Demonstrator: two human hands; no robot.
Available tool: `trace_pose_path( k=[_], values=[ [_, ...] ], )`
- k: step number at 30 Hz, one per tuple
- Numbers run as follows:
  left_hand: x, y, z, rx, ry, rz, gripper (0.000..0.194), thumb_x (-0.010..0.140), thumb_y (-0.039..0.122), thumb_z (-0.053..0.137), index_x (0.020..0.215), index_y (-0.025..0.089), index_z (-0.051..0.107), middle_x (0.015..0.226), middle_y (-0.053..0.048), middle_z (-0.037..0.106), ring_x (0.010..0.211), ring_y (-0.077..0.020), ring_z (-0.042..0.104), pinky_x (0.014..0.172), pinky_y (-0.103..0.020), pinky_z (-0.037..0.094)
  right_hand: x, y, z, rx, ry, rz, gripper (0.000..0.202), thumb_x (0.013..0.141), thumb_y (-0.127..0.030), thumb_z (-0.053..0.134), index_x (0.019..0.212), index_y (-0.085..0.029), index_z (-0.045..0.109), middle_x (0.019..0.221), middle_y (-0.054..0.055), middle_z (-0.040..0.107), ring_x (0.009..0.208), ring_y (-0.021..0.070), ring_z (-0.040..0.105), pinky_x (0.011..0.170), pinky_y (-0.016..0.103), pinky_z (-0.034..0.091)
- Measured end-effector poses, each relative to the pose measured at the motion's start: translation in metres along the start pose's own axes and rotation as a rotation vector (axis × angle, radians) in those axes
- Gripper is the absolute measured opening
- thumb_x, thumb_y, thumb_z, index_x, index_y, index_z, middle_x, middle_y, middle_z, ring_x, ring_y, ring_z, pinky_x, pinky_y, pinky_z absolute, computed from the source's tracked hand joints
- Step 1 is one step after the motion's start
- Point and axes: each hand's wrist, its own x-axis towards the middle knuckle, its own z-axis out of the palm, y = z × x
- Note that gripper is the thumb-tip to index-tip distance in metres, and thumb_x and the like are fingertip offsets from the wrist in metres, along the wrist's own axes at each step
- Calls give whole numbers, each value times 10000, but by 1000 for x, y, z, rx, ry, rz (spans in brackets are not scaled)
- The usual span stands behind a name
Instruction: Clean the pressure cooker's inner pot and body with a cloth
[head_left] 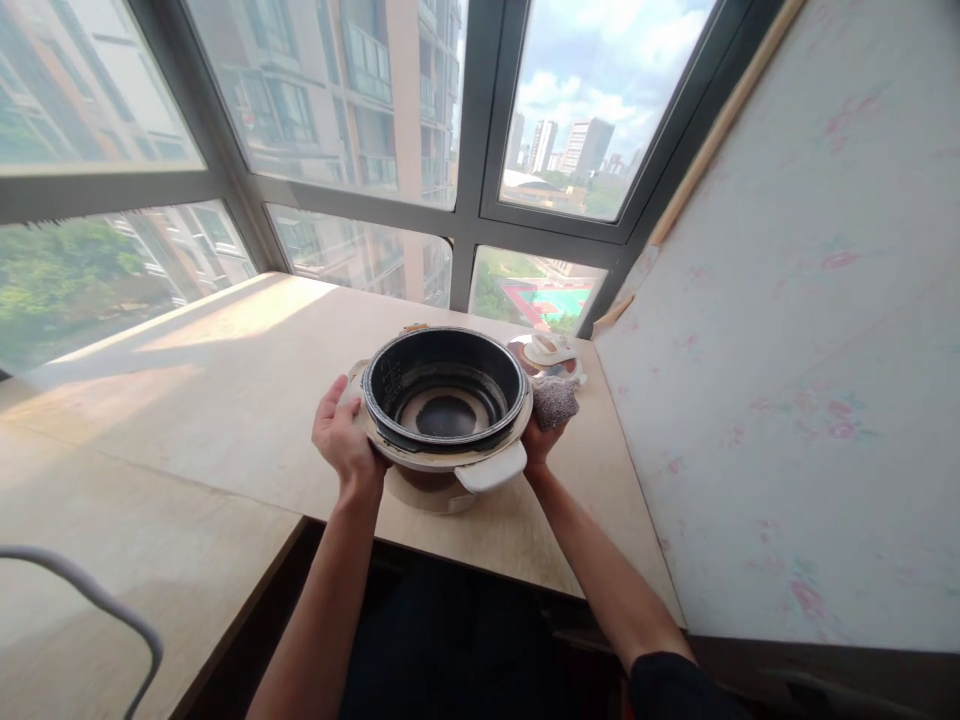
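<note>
An electric rice cooker [427, 482] with a cream rim and brown-and-tan body sits between my hands near the table's front edge. Its black inner pot [450, 375] faces up, open, with pale rings at the bottom. My left hand [343, 430] grips the cooker's left side, thumb at the rim. On the right side, my right hand [541, 440] supports the cooker while clasping a greyish-purple cloth [555, 402]; most of its fingers are hidden. A white handle tab [491, 468] juts from the front. Whether the cooker is lifted or resting, I cannot tell.
Behind the cloth lies a round lid [547, 352] with a white handle. The pale wooden tabletop [225, 420] reaches the windows [360, 100]. A flowered wall [810, 350] borders the right. A grey cable [97, 590] curves at the lower left, beside the table's inner edge.
</note>
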Motion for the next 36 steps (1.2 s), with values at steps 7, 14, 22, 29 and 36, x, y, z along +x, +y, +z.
trace_pose_path(
  k=[7,14,22,29,36],
  values=[
    [-12,-7,8,-45,46,42,405,742,112,553,1138,110,633,993,-93,710,975,-219,710,1021,-427,544,16,-11,-8,84,-124,115,668,745,-415,732,1323,-150,526,1227,127,645,1127,259,630,1023,493,505],
    [-8,-9,8,17,24,69,355,757,136,515,1100,143,605,987,-74,686,977,-209,700,978,-385,561,-72,-30,-44,-21,-45,131,653,815,-438,737,1353,-198,456,1242,136,605,1122,278,631,1001,523,523],
    [-3,-15,5,51,-1,106,280,731,151,520,994,141,615,834,-31,628,748,-147,623,732,-260,531,-157,-109,-47,-193,-279,-317,676,854,-335,693,1433,-199,372,1225,166,515,1121,324,581,911,547,545],
    [10,-6,-13,128,-171,43,261,670,207,624,922,155,662,802,-20,649,684,-126,565,630,-224,439,-169,-150,-14,-307,-403,-472,518,839,-140,614,1333,-221,485,1193,147,562,1059,285,587,899,471,523],
    [26,-3,-34,261,-383,70,382,659,321,711,1002,154,702,889,-49,694,817,-190,622,769,-297,482,-137,-155,-63,-139,-233,-440,710,829,-225,714,1473,-201,417,1267,154,525,1152,323,582,923,528,553]
  ],
)
